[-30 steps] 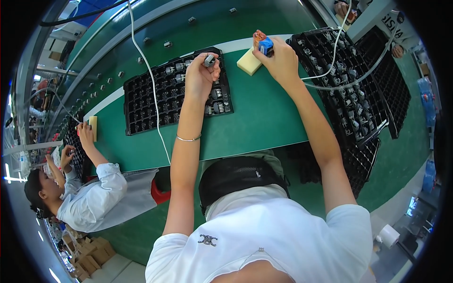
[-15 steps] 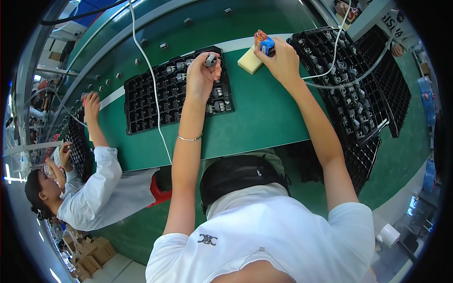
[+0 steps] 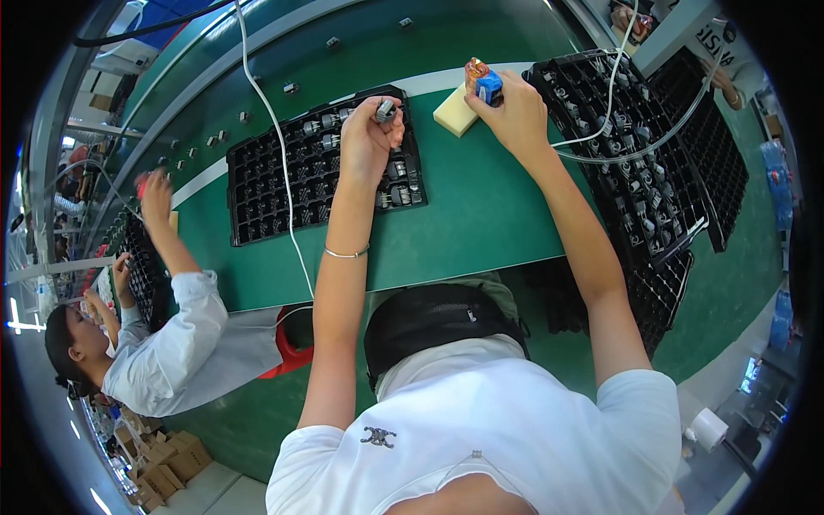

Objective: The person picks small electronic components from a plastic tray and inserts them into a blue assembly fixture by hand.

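Observation:
Above the right part of a black compartment tray [image 3: 273, 184], my left hand [image 3: 367, 142] pinches a small grey metal component [image 3: 385, 110]. Several similar grey parts sit in the tray's right-hand pockets. My right hand [image 3: 520, 113] is closed around a small blue object with an orange-brown, shiny top [image 3: 487, 84]; its exact kind cannot be made out. That object is held at the upper right end of a pale yellow sponge block [image 3: 455, 115] on the green table. The two hands are apart.
Beyond the table, a green conveyor belt [image 3: 369, 60] carries several small parts. To the right lies another black tray [image 3: 631, 163] filled with grey parts, crossed by cables. A white cable [image 3: 283, 163] hangs over the left tray. A co-worker [image 3: 163, 335] sits at the left.
Parts on the belt have shifted left. The left co-worker's raised hand has moved left, and another person's arm has come further into view at the far right. My hands have barely moved.

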### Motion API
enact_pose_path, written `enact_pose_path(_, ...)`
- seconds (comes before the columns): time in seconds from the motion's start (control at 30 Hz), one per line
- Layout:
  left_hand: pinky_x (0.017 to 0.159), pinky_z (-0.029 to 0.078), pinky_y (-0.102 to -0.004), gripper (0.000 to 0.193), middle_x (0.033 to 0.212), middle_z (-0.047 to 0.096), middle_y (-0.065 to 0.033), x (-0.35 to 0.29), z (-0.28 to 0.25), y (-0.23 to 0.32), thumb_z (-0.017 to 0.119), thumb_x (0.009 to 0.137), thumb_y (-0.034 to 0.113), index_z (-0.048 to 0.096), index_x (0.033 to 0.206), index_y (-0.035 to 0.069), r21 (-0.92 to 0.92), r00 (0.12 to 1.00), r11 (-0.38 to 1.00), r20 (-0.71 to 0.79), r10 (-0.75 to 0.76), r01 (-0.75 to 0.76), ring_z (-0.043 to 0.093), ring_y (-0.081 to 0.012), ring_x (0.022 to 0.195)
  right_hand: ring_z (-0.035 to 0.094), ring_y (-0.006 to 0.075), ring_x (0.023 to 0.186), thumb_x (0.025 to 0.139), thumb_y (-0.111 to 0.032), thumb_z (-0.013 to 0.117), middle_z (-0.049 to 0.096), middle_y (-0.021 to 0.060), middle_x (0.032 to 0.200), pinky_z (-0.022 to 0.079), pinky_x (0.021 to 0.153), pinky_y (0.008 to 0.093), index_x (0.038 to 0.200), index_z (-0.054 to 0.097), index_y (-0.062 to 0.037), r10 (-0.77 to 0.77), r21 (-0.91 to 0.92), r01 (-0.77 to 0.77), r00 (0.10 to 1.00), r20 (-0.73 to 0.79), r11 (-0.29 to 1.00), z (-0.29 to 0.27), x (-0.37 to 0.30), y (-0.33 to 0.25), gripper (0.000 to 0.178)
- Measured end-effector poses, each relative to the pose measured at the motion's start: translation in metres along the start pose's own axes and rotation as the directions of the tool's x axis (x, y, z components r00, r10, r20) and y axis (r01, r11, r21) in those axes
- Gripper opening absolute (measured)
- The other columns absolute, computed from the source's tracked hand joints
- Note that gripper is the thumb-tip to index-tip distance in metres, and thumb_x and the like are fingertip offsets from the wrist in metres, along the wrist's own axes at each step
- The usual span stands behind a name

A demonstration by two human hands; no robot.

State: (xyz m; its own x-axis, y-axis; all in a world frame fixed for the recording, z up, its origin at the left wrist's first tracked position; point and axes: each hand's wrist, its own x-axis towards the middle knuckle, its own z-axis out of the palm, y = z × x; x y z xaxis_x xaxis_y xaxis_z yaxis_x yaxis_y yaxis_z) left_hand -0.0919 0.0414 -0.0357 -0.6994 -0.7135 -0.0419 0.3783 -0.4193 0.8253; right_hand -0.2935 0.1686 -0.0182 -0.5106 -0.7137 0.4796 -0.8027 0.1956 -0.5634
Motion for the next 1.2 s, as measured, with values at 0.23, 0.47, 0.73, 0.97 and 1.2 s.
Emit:
enact_pose_path(0.23, 0.052, 0.043, -0.0261, 0.032, 0.075, 0.061, -0.0088, 0.000, 0.001, 0.000, 0.043, 0.098, 0.022, 0.061, 0.099, -0.004, -0.010, 1.000, 1.000, -0.003, 0.018, -0.018, 0.055, -0.0145, 0.058, 0.065, 0.0316, 0.070, 0.076, -0.038, 0.073, 0.065, 0.0109, 0.079, 0.051, 0.062, 0.0387, 0.090, 0.069, -0.0028, -0.001, 0.012, 0.001, 1.000, -0.027, 1.000, 0.003, 0.000, 0.001, 0.038)
enact_pose_path(0.47, 0.052, 0.043, -0.0263, 0.032, 0.076, 0.061, -0.0086, -0.002, -0.001, 0.001, 0.043, 0.099, 0.023, 0.061, 0.100, -0.003, -0.006, 1.000, 1.000, -0.005, 0.008, -0.008, 0.055, -0.0145, 0.058, 0.065, 0.0316, 0.071, 0.077, -0.039, 0.073, 0.065, 0.0109, 0.080, 0.051, 0.063, 0.0388, 0.091, 0.070, -0.0030, 0.012, 0.013, -0.012, 1.000, -0.008, 1.000, 0.003, -0.001, -0.001, 0.039)
enact_pose_path(0.73, 0.052, 0.043, -0.0261, 0.032, 0.076, 0.061, -0.0085, 0.000, 0.003, -0.002, 0.043, 0.099, 0.023, 0.061, 0.100, -0.003, -0.003, 1.000, 1.000, -0.004, 0.009, -0.009, 0.055, -0.0144, 0.058, 0.065, 0.0313, 0.070, 0.076, -0.038, 0.073, 0.065, 0.0103, 0.080, 0.051, 0.063, 0.0385, 0.091, 0.070, -0.0033, 0.021, 0.023, -0.021, 1.000, 0.005, 1.000, 0.000, -0.001, 0.002, 0.038)
enact_pose_path(0.97, 0.052, 0.042, -0.0266, 0.031, 0.074, 0.059, -0.0070, 0.004, 0.000, 0.002, 0.045, 0.098, 0.028, 0.059, 0.099, 0.000, -0.006, 0.999, 0.999, -0.026, -0.032, 0.032, 0.054, -0.0154, 0.059, 0.065, 0.0337, 0.073, 0.074, -0.036, 0.074, 0.066, 0.0130, 0.082, 0.051, 0.064, 0.0404, 0.094, 0.069, -0.0048, -0.002, 0.028, 0.002, 1.000, -0.001, 1.000, 0.002, 0.010, 0.000, 0.037)
enact_pose_path(1.2, 0.044, 0.040, -0.0241, 0.024, 0.069, 0.060, -0.0055, -0.003, 0.008, 0.008, 0.048, 0.099, 0.025, 0.058, 0.091, 0.005, -0.027, 0.994, 1.000, -0.110, -0.016, 0.013, 0.053, -0.0131, 0.051, 0.065, 0.0371, 0.080, 0.070, -0.034, 0.073, 0.067, 0.0186, 0.085, 0.051, 0.070, 0.0425, 0.105, 0.066, -0.0062, 0.000, 0.007, 0.000, 0.998, 0.069, 1.000, 0.031, 0.071, 0.005, 0.045)
